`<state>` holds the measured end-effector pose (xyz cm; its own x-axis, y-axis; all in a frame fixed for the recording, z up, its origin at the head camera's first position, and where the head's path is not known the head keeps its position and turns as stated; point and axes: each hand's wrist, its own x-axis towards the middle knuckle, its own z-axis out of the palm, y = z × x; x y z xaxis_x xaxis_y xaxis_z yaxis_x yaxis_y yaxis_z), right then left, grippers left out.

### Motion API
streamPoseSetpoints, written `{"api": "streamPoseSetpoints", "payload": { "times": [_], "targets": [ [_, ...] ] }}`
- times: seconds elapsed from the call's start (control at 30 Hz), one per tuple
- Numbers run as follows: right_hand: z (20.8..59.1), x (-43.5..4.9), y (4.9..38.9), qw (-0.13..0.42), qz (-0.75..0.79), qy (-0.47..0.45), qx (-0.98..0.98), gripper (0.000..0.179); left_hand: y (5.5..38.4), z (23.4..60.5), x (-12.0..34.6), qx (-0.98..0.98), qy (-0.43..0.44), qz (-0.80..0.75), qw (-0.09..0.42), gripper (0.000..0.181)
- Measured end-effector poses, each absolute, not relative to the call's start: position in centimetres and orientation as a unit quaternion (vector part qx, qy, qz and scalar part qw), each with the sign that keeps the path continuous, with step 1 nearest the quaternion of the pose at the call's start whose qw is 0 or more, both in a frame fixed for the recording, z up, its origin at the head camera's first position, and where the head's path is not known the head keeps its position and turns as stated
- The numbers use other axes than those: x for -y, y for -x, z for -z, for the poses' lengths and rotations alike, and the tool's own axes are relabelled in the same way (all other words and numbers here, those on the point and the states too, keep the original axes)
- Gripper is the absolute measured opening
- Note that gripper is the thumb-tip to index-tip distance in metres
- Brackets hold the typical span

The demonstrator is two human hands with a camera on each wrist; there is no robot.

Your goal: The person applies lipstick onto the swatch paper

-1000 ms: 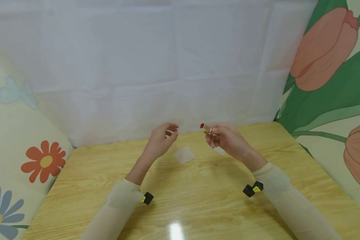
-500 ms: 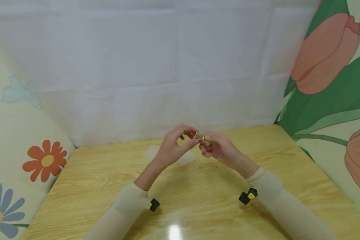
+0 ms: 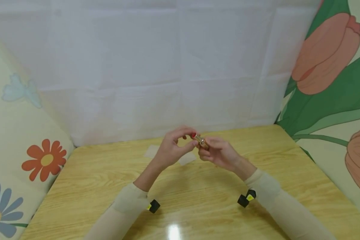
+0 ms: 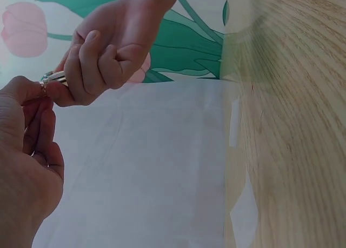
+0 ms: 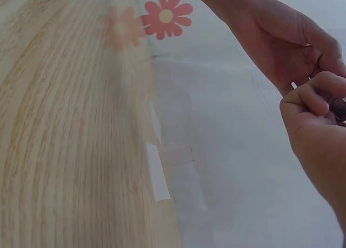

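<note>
Over the far part of the table, a gold lipstick (image 3: 199,139) with its red tip showing is held between two hands. My right hand (image 3: 220,151) grips its base, fingers curled round it. From the other side my left hand (image 3: 175,146) pinches the gold tube near the red end with thumb and forefinger. In the left wrist view, the left thumb and fingertip meet at a shiny gold ring of the lipstick (image 4: 56,77). The right wrist view shows a dark round end of the lipstick (image 5: 339,108) inside the curled right hand (image 5: 316,129).
Small white paper squares lie on the wooden table (image 3: 192,196), one square (image 3: 151,151) left of the left hand and another (image 3: 187,158) below the hands. Behind the table hangs a white cloth (image 3: 123,66). Flower-patterned panels (image 3: 333,60) stand at both sides.
My left hand has moved right from apart to pinch the lipstick. The right hand has shifted slightly left and down, and the lipstick's tilt has changed a little.
</note>
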<state>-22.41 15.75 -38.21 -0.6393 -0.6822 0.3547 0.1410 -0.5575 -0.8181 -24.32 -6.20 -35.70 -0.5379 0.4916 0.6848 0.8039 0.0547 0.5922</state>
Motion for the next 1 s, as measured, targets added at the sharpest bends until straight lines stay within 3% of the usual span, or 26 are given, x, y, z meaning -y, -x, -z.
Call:
{"api": "streamPoseSetpoints", "payload": {
  "times": [0.23, 0.5, 0.63, 1.0],
  "targets": [
    [38.4, -15.3, 22.4, 0.273, 0.828, 0.326, -0.367, 0.044, 24.0, 35.6, 6.1, 0.715, 0.446, 0.519, 0.144, 0.024],
    [38.3, -15.5, 22.4, 0.167, 0.822, 0.278, -0.468, 0.022, 22.5, 34.2, 5.8, 0.738, 0.381, 0.530, 0.172, 0.019],
    [38.4, -15.6, 22.4, 0.139, 0.822, 0.274, -0.480, 0.017, 21.3, 32.9, 5.8, 0.736, 0.376, 0.535, 0.176, 0.017],
    [38.3, -15.4, 22.8, 0.154, 0.825, 0.283, -0.465, 0.026, 21.7, 33.1, 5.8, 0.726, 0.395, 0.538, 0.165, 0.018]
  ]
}}
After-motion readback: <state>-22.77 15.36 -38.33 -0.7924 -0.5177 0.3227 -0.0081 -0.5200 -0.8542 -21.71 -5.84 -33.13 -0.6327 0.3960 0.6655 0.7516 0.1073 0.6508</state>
